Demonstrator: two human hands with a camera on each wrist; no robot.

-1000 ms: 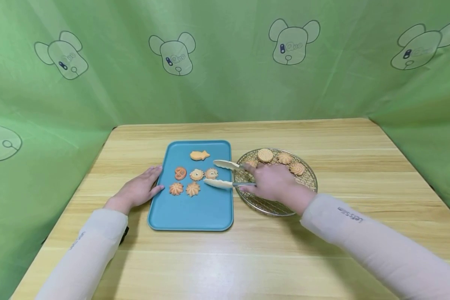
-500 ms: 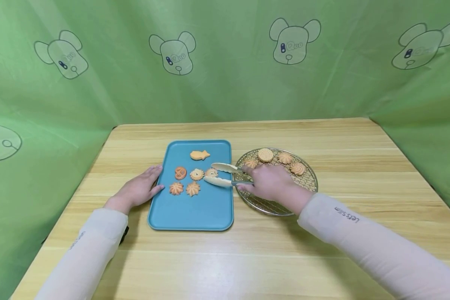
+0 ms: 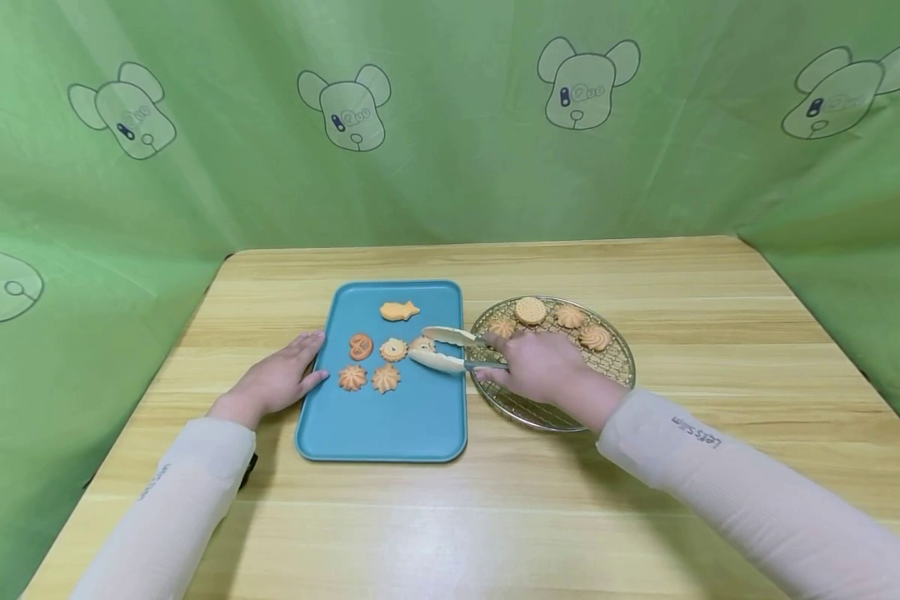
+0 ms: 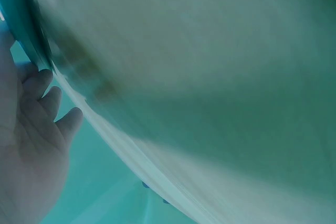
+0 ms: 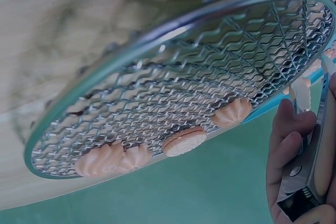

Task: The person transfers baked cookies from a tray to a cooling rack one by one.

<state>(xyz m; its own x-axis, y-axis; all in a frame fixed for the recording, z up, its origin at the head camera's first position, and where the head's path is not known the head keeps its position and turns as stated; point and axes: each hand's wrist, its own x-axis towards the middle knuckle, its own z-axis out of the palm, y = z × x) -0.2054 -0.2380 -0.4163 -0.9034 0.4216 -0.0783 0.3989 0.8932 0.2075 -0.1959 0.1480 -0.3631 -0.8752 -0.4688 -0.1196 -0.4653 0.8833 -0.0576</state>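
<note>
In the head view my right hand [image 3: 540,360] grips metal tongs [image 3: 487,365] with pale scalloped tips, reaching left over the blue tray [image 3: 382,429]. The tips stand slightly apart on either side of a round cookie [image 3: 422,343], which they partly cover. Left of it lie another round cookie [image 3: 393,349], a pretzel-shaped cookie [image 3: 361,346] and two star-shaped cookies below. A fish-shaped cookie [image 3: 399,311] lies higher up the tray. My left hand [image 3: 273,379] rests at the tray's left edge with fingers extended. The right wrist view shows my fingers wrapped round the tongs' handle [image 5: 310,174].
Right of the tray, a round wire rack [image 3: 607,367] stands beneath my right hand. Several cookies lie along its far side, among them a round dotted one [image 3: 530,311] and a swirled one [image 3: 595,337]. Green curtain [image 3: 465,183] hangs behind the wooden table [image 3: 705,333].
The tongs' tips have come slightly closer together and lower, and now overlap the round cookie. My left hand and the tray have stayed in place.
</note>
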